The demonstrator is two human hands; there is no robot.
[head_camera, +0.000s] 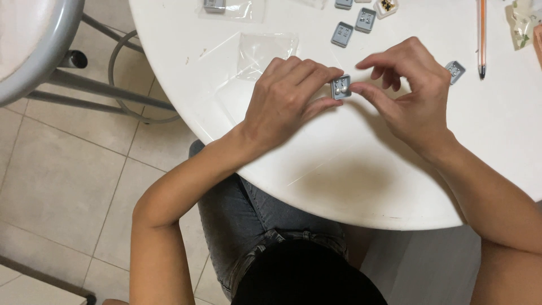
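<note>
My left hand pinches a small grey square card with two pearl earrings between thumb and fingers, just above the white round table. My right hand touches the card's right edge with thumb and forefinger, the other fingers curled above it. A clear plastic bag lies flat on the table just behind my left hand. Another grey earring card sits right behind my right hand.
Several more grey earring cards lie at the table's far side, along with a small box of dark bits, a second bagged card and an orange pen. A grey stool stands at left on the tiled floor.
</note>
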